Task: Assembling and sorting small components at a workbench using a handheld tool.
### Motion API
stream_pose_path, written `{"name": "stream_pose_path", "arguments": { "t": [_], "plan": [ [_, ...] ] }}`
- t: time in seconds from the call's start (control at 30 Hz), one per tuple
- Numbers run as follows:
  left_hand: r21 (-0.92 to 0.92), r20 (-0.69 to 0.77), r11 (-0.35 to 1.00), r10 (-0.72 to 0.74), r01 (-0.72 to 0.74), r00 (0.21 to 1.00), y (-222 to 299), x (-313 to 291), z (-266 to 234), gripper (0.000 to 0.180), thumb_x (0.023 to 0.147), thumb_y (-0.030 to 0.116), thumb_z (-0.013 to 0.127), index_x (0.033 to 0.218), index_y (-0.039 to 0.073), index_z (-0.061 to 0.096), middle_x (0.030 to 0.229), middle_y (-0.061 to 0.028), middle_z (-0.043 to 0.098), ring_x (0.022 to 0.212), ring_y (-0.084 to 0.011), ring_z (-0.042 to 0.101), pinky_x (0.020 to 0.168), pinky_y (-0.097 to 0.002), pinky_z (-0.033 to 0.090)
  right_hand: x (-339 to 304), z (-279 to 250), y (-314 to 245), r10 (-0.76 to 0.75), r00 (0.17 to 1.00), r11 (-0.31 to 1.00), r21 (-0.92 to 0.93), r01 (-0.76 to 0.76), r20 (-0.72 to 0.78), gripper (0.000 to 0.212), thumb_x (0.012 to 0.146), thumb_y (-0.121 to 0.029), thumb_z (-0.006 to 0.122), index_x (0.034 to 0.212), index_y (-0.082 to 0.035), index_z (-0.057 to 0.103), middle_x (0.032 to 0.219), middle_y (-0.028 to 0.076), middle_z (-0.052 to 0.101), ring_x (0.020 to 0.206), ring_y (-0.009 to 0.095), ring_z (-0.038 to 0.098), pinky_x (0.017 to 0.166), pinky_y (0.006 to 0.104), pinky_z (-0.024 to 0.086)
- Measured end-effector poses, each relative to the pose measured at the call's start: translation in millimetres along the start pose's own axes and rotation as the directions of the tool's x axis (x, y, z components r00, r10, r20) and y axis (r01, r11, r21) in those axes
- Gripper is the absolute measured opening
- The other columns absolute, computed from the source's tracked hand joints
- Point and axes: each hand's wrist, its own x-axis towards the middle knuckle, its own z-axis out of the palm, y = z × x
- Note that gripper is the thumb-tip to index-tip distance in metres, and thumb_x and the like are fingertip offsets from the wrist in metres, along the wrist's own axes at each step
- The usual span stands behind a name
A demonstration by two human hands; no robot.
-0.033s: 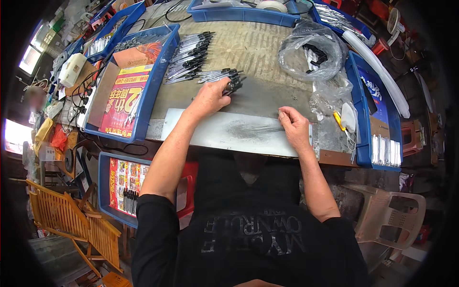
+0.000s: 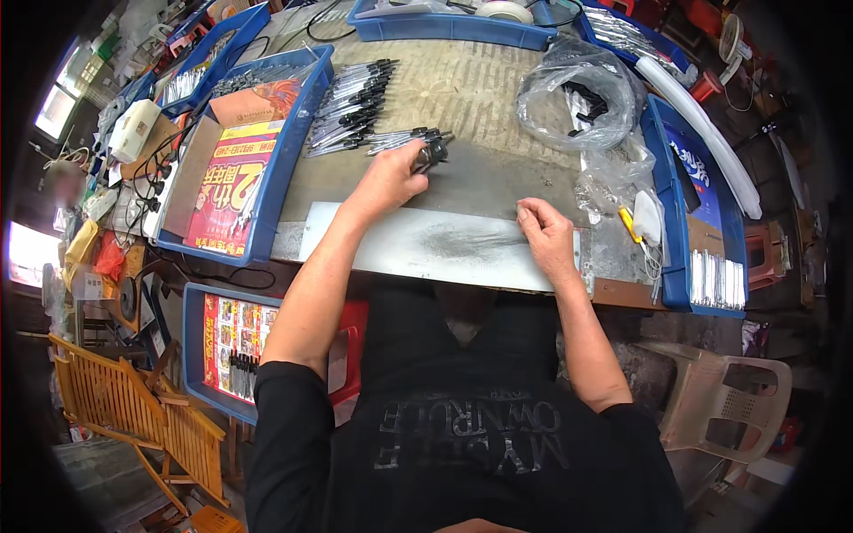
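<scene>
My left hand [image 2: 396, 176] is closed around a small bunch of slim silver pieces with black ends [image 2: 432, 153], pen-like in shape; the palm hides most of their length. It is beside a small group of similar pieces [image 2: 391, 139]. Beyond and to the left, a larger pile of the same pieces [image 2: 355, 102] lies on the table, black ends mostly to the right. Over the right end of a pale flat plate [image 2: 382, 240], my right hand [image 2: 547, 234] has its fingers curled and thumb pressed to them. Whatever it may be pinching is hidden.
Blue trays stand at the left [image 2: 275, 200], back [image 2: 453, 29] and right [image 2: 680, 253]. A clear plastic bag [image 2: 538, 111] with black parts sits at the back right, near a yellow-handled tool [image 2: 630, 224]. Below the table edge at left is another blue tray [image 2: 195, 355].
My left hand has shifted very slightly, and the black ends of the bunch in it have turned a little. My right hand has stayed where it was.
</scene>
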Motion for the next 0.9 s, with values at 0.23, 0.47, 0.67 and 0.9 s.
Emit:
{"name": "stream_pose_path", "arguments": {
  "t": [0.23, 0.47, 0.67, 0.9],
  "plan": [
    [-0.622, -0.211, 0.783, -0.139, -0.023, 0.968, 8.7, 20.6, 3.8, 0.011, 0.071, 0.001, 0.058, 0.073, 0.005, 0.048, 0.056, 0.0014, 0.047, 0.044, -0.0067, 0.042, 0.040, -0.0203, 0.034, 0.7, -0.7, -1.4, -0.005, 1.000, 1.000, -0.028, 0.006, 0.011, 0.014, 0.078, -0.010, 0.056, 0.086, 0.000, 0.059, 0.069, 0.006, 0.058, 0.059, 0.008, 0.051, 0.054, 0.0228, 0.042],
    [-0.836, -0.187, 0.544, -0.173, -0.064, 0.967, 13.8, 25.8, 23.4, 0.014, 0.071, 0.002, 0.058, 0.072, 0.006, 0.045, 0.056, 0.0012, 0.047, 0.042, -0.0054, 0.043, 0.038, -0.0200, 0.034, 0.3, -1.0, -0.5, -0.015, 1.000, 0.999, -0.049, 0.016, 0.013, 0.014, 0.078, -0.010, 0.056, 0.086, 0.000, 0.059, 0.069, 0.006, 0.058, 0.058, 0.008, 0.050, 0.054, 0.0229, 0.042],
    [-0.842, -0.240, 0.535, -0.262, -0.067, 0.935, 4.6, 20.8, 27.7, 0.014, 0.070, 0.002, 0.061, 0.073, 0.006, 0.048, 0.058, 0.0009, 0.050, 0.044, -0.0055, 0.044, 0.040, -0.0196, 0.036, -0.5, -0.2, 0.0, -0.020, 1.000, 0.999, -0.033, 0.020, 0.003, 0.014, 0.078, -0.010, 0.056, 0.087, 0.001, 0.059, 0.069, 0.006, 0.059, 0.059, 0.009, 0.051, 0.054, 0.0227, 0.042],
    [-0.829, -0.219, 0.556, -0.231, -0.056, 0.948, 3.6, 11.1, 31.4, 0.014, 0.068, 0.002, 0.064, 0.075, 0.004, 0.052, 0.066, -0.0014, 0.055, 0.053, -0.0077, 0.051, 0.049, -0.0202, 0.042, -0.9, -0.2, -1.1, -0.013, 1.000, 0.999, -0.033, 0.012, -0.007, 0.014, 0.078, -0.010, 0.056, 0.086, 0.001, 0.059, 0.069, 0.006, 0.059, 0.060, 0.008, 0.052, 0.055, 0.0222, 0.042]
  ]
}}
